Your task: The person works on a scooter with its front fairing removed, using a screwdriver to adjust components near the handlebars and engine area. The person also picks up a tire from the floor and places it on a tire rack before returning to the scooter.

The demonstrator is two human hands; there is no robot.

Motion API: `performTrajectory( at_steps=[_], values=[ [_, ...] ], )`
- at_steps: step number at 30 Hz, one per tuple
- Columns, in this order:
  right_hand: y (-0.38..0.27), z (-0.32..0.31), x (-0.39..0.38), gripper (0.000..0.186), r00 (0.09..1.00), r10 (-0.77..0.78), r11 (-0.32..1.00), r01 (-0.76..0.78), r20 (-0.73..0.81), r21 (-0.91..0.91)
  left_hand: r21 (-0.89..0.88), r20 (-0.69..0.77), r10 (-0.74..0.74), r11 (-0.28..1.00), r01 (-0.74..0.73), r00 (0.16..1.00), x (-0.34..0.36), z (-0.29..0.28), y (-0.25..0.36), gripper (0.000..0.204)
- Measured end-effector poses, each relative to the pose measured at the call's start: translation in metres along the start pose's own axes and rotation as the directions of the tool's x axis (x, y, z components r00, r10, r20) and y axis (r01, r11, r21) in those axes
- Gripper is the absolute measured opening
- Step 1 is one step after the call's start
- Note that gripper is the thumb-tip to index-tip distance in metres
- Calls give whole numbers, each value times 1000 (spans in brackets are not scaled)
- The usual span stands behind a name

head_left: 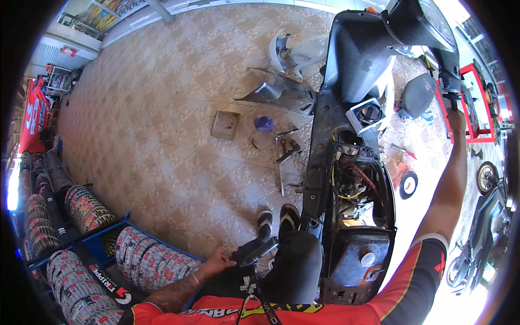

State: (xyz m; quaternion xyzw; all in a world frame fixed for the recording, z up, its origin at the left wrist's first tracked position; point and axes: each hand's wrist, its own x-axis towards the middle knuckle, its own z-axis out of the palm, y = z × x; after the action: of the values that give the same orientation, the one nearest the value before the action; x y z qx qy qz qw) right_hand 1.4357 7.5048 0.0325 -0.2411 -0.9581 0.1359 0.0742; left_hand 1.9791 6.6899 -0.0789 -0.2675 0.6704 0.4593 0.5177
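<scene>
A partly stripped dark scooter (346, 65) stands in front of me and to my right. Its wiring and engine bay (355, 184) lie exposed, with a bare metal fuel tank (355, 265) behind. My right arm reaches far forward, and my right hand (456, 122) is closed round the scooter's handlebar grip (450, 97). Low on the left, my left hand (218, 262) hangs beside my thigh with its fingers apart and nothing in it. Close to its fingertips, a dark flat object (262, 252) rests by my leg; its kind is unclear.
Removed body panels (281, 92) lie left of the scooter, near a metal tray (225, 124), a purple cup-like item (264, 123) and several tools (287, 151). Stacked tyres (157, 260) fill a blue rack (100, 244) at my left. A red cart (476, 108) and a wheel (408, 185) are at right.
</scene>
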Motion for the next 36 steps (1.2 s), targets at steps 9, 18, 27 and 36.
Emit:
performTrajectory(
  at_steps=[9,18,27,36],
  values=[
    [-28,-21,-17,34,942,6,930,-129,336,345,-149,14,147,978,-143,989,35,22,20,112],
    [-30,-14,-17,35,979,-44,975,-2,199,221,-112,27,67,992,-64,997,4,28,81,117],
    [-61,-24,-50,41,992,-87,982,69,-96,-174,38,-29,176,984,-175,984,26,26,74,114],
    [-34,-15,-18,41,997,-75,995,77,30,-60,-125,-77,403,903,-410,912,13,23,16,108]
  ],
)
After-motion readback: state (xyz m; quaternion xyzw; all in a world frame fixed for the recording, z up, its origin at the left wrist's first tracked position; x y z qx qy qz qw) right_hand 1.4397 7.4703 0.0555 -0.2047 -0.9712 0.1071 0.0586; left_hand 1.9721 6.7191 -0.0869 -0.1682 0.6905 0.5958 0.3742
